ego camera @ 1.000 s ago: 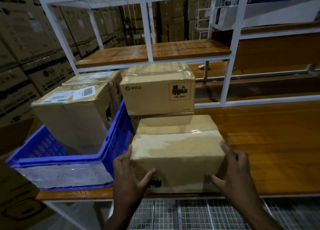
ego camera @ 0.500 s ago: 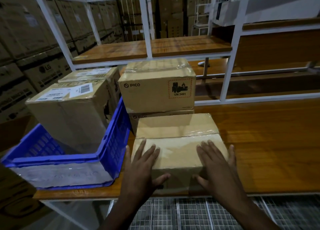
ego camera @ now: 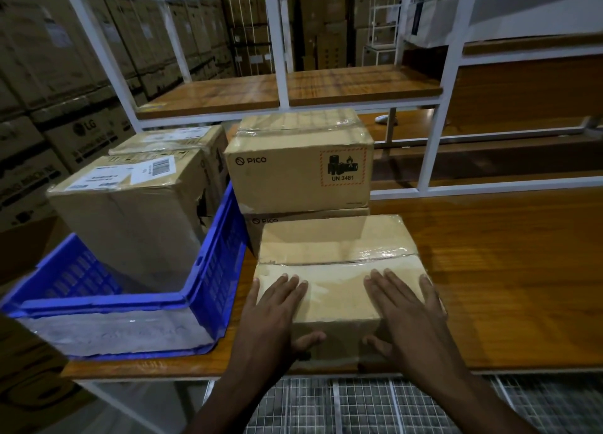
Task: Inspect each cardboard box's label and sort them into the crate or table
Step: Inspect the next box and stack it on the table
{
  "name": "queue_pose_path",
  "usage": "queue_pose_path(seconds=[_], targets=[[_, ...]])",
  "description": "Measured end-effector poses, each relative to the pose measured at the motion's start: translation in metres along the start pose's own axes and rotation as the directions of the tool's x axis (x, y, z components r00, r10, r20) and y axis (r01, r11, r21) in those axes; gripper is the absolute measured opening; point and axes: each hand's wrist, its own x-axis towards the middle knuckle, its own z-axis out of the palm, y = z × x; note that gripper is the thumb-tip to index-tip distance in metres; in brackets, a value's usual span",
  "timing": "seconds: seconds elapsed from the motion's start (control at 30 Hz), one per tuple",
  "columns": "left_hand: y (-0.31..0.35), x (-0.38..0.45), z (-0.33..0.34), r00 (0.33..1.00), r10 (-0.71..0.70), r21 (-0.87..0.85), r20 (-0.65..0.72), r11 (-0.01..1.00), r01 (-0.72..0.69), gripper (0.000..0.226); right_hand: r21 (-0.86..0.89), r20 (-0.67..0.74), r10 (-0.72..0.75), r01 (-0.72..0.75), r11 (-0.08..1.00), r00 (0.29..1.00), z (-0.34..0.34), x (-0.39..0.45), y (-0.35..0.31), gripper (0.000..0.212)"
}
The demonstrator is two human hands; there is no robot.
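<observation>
A taped cardboard box [ego camera: 336,257] lies on the wooden table [ego camera: 509,270] at its front edge. My left hand [ego camera: 277,316] and my right hand [ego camera: 404,309] rest flat on its top, fingers straight, thumbs down over the near face. Behind it stand two stacked PICO boxes [ego camera: 293,175]; the upper one shows a UN 3481 battery label. To the left, a blue crate [ego camera: 215,270] holds a box with a white shipping label [ego camera: 130,205], and another labelled box [ego camera: 169,139] stands behind that one.
A white metal shelf frame [ego camera: 277,41] with wooden boards rises behind the boxes. Stacked large cartons [ego camera: 49,74] fill the left background. A wire mesh shelf [ego camera: 359,404] lies below the table's front edge. Bare wood stretches to the right of the box.
My hands went from gripping the near box's sides to lying flat on its top. The box has settled on the table.
</observation>
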Motion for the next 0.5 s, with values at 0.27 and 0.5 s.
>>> queue_pose_path(seconds=[0.27,0.5], targets=[[-0.003,0.018,-0.029,0.996,0.022,-0.12,0.088,0.993,-0.011,0.107,0.154,0.151,-0.06,0.037,0.987,0.987,-0.034,0.02,0.002,0.09],[-0.012,0.041,-0.023,0.998,0.041,-0.149,0.045,0.988,-0.034,0.102,0.34,0.017,0.097,-0.097,0.935,0.995,-0.025,0.06,0.016,0.064]])
